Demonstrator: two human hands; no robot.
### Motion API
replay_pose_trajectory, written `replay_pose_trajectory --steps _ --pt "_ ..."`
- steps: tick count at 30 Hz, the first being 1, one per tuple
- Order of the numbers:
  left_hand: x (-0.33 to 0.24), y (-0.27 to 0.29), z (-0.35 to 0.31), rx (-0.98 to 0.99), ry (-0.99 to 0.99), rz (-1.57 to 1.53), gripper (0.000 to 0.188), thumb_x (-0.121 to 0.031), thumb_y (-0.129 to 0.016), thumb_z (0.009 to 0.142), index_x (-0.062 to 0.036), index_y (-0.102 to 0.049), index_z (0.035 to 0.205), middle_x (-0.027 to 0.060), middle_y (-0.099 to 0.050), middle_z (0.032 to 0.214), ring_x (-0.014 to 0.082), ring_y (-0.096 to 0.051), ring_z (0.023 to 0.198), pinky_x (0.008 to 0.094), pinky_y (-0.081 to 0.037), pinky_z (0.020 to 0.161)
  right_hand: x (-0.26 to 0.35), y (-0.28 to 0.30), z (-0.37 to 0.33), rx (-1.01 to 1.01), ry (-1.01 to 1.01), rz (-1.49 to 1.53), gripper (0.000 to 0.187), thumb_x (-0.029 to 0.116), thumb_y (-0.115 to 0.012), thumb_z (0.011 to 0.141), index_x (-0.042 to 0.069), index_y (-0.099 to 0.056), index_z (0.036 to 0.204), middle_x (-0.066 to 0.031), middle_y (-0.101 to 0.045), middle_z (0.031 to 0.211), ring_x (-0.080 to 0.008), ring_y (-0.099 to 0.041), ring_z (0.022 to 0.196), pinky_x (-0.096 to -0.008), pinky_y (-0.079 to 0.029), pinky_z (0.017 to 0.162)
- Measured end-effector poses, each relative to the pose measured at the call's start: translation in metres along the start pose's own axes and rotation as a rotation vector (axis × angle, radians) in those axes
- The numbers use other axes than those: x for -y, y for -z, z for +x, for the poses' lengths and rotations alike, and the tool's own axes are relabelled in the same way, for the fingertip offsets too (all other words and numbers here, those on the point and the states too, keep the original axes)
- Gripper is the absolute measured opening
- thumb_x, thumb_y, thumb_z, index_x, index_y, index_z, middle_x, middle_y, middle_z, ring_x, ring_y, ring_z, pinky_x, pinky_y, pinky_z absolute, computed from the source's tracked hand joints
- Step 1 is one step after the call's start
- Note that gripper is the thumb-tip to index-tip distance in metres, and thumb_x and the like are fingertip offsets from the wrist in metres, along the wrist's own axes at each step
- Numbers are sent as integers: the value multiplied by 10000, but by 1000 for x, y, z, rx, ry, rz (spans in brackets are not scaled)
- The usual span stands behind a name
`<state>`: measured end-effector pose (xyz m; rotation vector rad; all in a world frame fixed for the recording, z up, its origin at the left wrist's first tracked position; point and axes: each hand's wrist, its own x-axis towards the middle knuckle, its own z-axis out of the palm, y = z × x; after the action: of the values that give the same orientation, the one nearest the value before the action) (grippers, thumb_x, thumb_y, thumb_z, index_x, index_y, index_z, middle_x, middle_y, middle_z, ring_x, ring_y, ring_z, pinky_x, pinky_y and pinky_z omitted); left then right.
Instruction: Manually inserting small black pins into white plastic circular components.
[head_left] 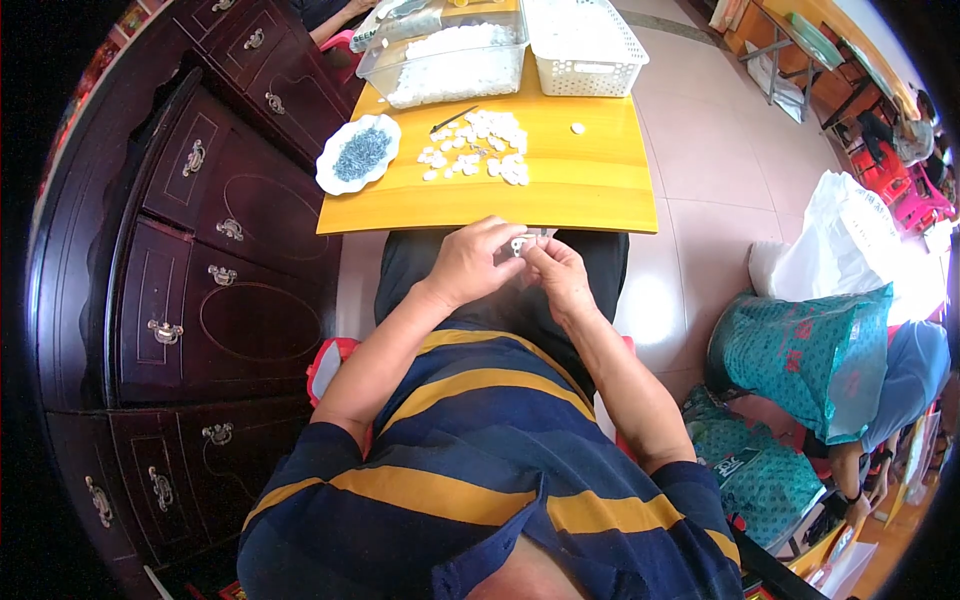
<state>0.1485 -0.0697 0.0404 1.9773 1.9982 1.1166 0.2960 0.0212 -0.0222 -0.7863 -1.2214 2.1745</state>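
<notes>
Just off the near edge of the yellow table [590, 190], my two hands meet over my lap. Between their fingertips is a small white piece [518, 244], seemingly plastic with a round hole; its exact kind is too small to make out. My left hand [470, 262] is closed on its left side with thumb and fingers. My right hand [558, 272] pinches it from the right. Beyond them lies a loose spread of small white round pieces [490, 140]. A white scalloped dish [330, 178] of dark grey-blue small parts stands to their left.
At the table's far side are a clear bin [375, 70] of white pieces and a white perforated basket [590, 78]. A thin dark tool [452, 120] lies near the pile. Dark drawers [210, 200] line the left. Green sacks [790, 350] and another person's arm [850, 470] are at right.
</notes>
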Motion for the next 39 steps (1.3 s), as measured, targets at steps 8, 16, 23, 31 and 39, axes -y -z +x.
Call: replay_pose_trajectory --steps 8,16,23,31,39 --pt "3 -3 -2 0 -92 167 287 -177 -799 814 -48 -737 1063 119 -724 938 311 -716 859 394 -585 771 1 4 0 30 -113 155 217 221 -656 992 32 -710 1084 -33 -714 940 -114 -641 808 -262 -507 743" --pt "5 -1 0 27 -132 159 242 -153 -769 842 -61 -731 1063 114 -724 929 309 -717 857 393 -582 764 1 6 1 95 -220 228 159 230 -651 1021 85 -692 1072 -20 -733 934 -125 -695 824 -284 -566 770" --pt "5 -3 2 16 -169 159 190 -134 -738 869 -50 -728 1039 128 -731 944 316 -714 869 400 -577 784 2 6 0 70 -237 275 162 223 -652 1021 77 -692 1079 -22 -728 921 -126 -694 809 -280 -564 747" --pt "6 -4 9 -2 -218 108 139 -94 -714 885 -34 -726 1009 139 -727 912 328 -705 855 402 -564 785 3 3 -3 21 -166 275 219 232 -654 994 40 -707 1086 -38 -716 956 -132 -645 829 -274 -507 751" --pt "1 1 11 -6 -246 111 102 -123 -661 927 -50 -727 953 132 -725 894 315 -706 844 400 -564 762 2 -5 -9 16 -77 267 188 216 -656 1016 50 -713 1086 -20 -724 924 -110 -662 784 -265 -535 749"
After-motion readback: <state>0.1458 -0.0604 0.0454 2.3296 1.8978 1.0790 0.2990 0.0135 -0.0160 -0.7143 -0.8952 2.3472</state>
